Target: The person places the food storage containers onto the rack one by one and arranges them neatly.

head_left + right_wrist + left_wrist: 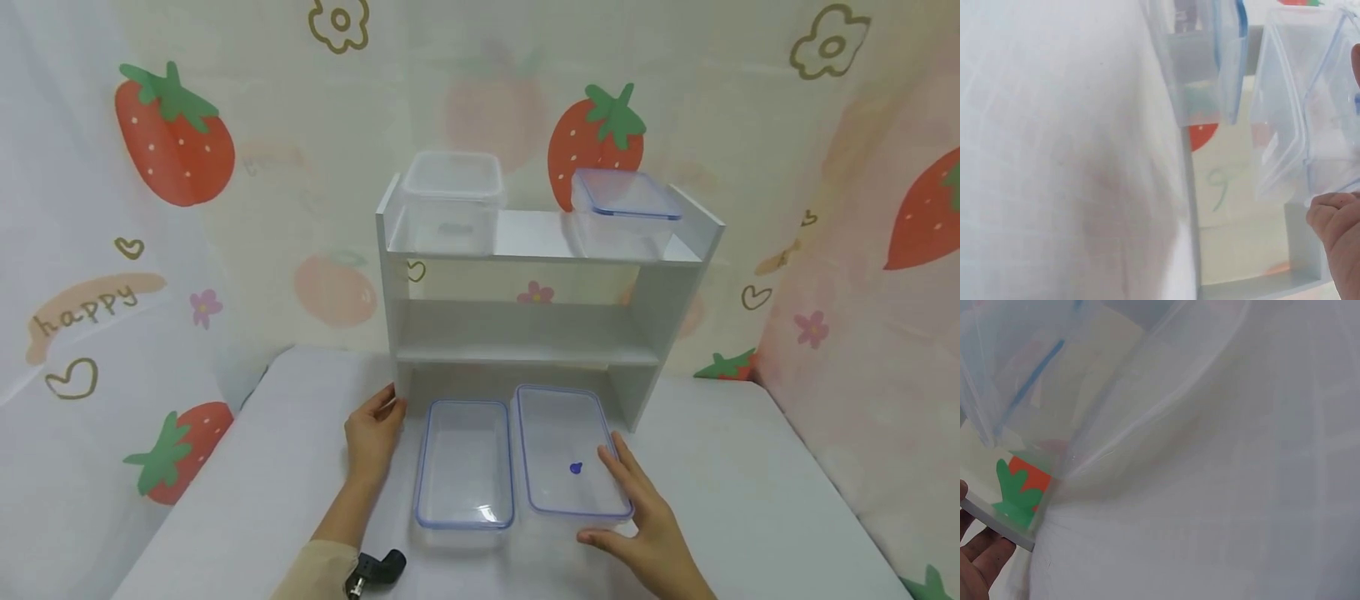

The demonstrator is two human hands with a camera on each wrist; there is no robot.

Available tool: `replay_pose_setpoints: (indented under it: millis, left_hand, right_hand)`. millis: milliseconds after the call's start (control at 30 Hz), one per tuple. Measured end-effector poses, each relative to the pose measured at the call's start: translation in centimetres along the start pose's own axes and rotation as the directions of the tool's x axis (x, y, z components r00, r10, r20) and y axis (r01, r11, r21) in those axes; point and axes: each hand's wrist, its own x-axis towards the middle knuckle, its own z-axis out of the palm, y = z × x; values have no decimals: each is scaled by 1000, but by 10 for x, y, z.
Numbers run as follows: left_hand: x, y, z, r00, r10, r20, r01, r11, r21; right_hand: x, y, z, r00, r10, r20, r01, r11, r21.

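My left hand [375,437] grips the front edge of the white shelf's left side panel [999,525], fingers and thumb on opposite faces. My right hand [648,517] holds the near right corner of a clear plastic food container [562,433], its fingers along the right rim and the thumb at the front. This container has a blue-edged top with a small blue spot on it, and it sits slightly turned, its far end inside the bottom opening. Close to its left stands a second clear container [465,467] with a blue rim, between my hands.
The white shelf [525,333] stands on a white-covered table [742,500]. On its top tier are a clear-lidded container [453,200] and a blue-edged one [626,208]. A strawberry-print cloth [300,167] hangs behind. A black device [375,571] is at my left wrist.
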Motion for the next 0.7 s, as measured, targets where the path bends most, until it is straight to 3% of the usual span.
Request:
replay_pose_setpoints:
  millis: [333, 500, 700]
  left_hand:
    - [0, -4, 1, 1000, 15, -5, -15, 1000, -9]
    - [1, -3, 1, 999, 38, -12, -38, 999, -7]
    - [2, -2, 1, 1000, 17, -2, -17, 1000, -18]
  right_hand:
    - [10, -19, -8, 998, 59, -11, -58, 997, 55]
    - [19, -29, -12, 1000, 23, -20, -22, 998, 63]
    - [31, -40, -13, 1000, -5, -28, 7, 998, 70]
